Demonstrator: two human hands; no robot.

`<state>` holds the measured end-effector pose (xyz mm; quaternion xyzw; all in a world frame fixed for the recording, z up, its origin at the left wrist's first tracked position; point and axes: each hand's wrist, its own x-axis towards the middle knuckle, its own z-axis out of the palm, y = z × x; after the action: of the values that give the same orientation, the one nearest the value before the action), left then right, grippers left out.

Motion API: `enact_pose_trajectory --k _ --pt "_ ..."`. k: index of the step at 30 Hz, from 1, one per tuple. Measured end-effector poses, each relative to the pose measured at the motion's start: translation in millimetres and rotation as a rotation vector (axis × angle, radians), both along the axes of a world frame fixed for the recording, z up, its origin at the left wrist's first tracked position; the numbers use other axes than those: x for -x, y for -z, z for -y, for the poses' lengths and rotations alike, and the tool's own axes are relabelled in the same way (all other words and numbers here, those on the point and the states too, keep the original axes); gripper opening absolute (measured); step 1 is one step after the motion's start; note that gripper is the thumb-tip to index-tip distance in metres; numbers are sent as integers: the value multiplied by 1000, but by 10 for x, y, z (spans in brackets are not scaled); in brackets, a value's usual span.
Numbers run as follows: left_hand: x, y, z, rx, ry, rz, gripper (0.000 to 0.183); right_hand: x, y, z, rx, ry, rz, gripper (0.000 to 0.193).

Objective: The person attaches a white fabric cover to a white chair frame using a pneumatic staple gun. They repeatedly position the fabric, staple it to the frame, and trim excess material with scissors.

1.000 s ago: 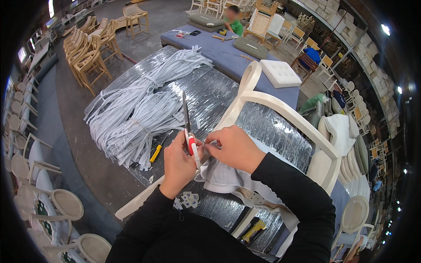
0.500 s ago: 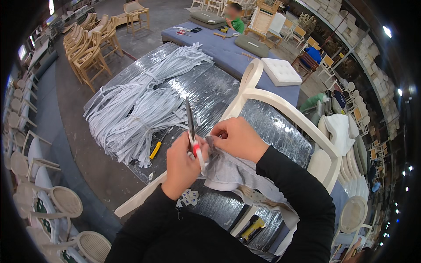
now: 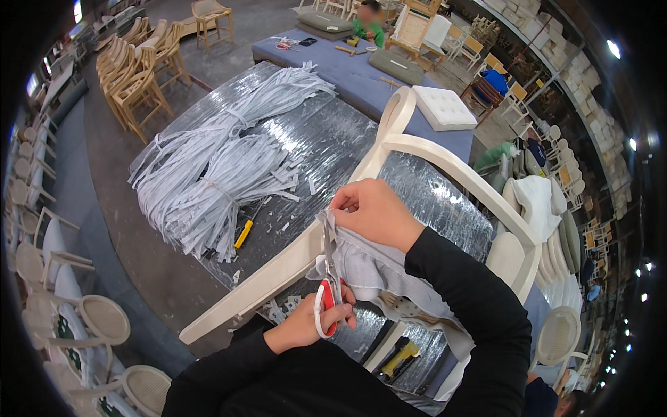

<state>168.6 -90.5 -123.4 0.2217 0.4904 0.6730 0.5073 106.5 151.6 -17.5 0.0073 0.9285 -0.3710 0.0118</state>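
Drawn back since earlier, the left hand (image 3: 310, 322) curls closed round scissors (image 3: 332, 272), blades pointing forward along grey fabric (image 3: 372, 264) beside the chair frame (image 3: 278, 273); the right hand's (image 3: 379, 214) grip pinches the fabric's far edge.

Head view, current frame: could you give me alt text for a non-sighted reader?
A person's left hand holds red-and-white-handled scissors at the edge of grey fabric pinched in the right hand, beside a cream chair frame. Bundled pale strips lie to the left on a plastic-wrapped table.
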Motion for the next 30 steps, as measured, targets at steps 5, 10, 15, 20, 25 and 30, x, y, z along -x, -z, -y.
enact_pose_trajectory --k 5,10,15,20,25,30 --pt "19 11 -21 4 15 1 24 -8 4 -15 22 33 20 21" --pt "59 61 -83 30 27 -44 25 13 35 -20 38 38 27 22" --pt "45 244 -148 -2 50 -63 28 17 29 -11 38 53 47 22" --pt "63 157 -99 -35 74 7 28 20 34 -27 27 48 48 22" --pt "76 26 -31 -55 85 82 27 22 42 -34 42 45 53 23" --pt "86 88 7 -44 103 50 28 25 9 -15 43 46 70 23"
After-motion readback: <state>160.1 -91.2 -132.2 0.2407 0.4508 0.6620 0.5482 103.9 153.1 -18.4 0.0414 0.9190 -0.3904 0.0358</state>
